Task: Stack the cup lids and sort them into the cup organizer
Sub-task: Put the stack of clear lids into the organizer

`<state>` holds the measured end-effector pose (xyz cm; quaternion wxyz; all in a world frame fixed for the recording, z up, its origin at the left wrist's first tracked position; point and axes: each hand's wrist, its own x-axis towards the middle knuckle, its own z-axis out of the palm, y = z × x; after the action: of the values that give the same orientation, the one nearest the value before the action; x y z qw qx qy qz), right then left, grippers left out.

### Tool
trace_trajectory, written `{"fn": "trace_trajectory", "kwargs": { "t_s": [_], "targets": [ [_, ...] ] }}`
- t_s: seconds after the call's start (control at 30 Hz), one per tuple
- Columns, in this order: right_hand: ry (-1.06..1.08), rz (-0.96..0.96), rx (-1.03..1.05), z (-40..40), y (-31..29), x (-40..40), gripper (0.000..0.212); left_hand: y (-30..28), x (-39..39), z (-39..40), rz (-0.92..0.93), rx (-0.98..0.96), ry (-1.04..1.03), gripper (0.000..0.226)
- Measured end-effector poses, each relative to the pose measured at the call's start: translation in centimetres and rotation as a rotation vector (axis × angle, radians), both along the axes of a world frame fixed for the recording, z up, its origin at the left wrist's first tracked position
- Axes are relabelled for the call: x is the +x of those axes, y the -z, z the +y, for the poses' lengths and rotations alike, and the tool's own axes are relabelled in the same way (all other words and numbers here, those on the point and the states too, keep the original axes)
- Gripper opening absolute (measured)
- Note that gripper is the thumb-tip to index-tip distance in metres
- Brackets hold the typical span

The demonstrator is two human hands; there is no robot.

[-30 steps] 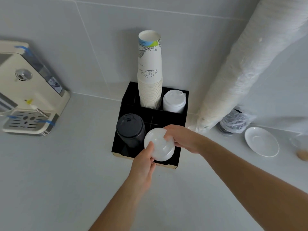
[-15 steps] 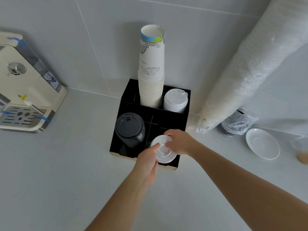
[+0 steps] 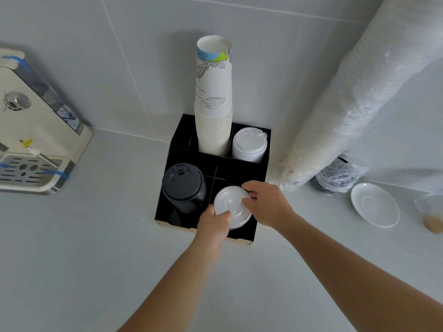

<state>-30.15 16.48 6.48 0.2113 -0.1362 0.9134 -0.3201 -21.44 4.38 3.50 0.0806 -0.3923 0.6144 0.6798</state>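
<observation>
A black cup organizer [image 3: 242,164] stands against the wall. Its front right compartment holds a stack of clear flat lids [image 3: 231,204]. My left hand [image 3: 213,224] grips the stack's near left edge, and my right hand [image 3: 268,203] grips its far right edge. A stack of black lids [image 3: 183,185] fills the front left compartment. White sip lids [image 3: 249,146] sit in the back right one. A tall stack of paper cups [image 3: 214,97] rises from the back middle compartment.
A cream water dispenser [image 3: 36,130] with a drip tray stands at the left. A long plastic-wrapped sleeve of cups [image 3: 347,99] leans on the wall at the right, above a bagged dark stack [image 3: 340,176]. A white saucer [image 3: 375,204] lies on the counter further right.
The clear lid stack has gone from tilted above the organizer down into the front right compartment, level now. Both hands followed it down and stay on its edges.
</observation>
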Motion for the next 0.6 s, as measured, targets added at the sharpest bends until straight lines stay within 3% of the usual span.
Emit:
{"fn": "trace_trajectory", "kwargs": {
  "t_s": [0.2,0.33,0.43,0.6],
  "targets": [
    [0.169,0.046,-0.119,2.5,0.5,0.4,0.036,0.6,-1.2,1.0,-0.011,-0.13,0.0,0.027],
    [0.282,0.022,-0.123,4.1,0.9,1.0,0.03,1.0,-1.9,0.8,-0.047,-0.043,-0.018,0.05],
    [0.252,-0.06,-0.048,4.5,1.8,1.9,0.038,1.3,-2.3,0.7,-0.086,0.002,-0.011,0.068],
    [0.293,-0.21,-0.178,3.9,2.4,2.4,0.046,1.4,-3.0,1.3,-0.119,0.119,-0.065,0.06]
  ]
}}
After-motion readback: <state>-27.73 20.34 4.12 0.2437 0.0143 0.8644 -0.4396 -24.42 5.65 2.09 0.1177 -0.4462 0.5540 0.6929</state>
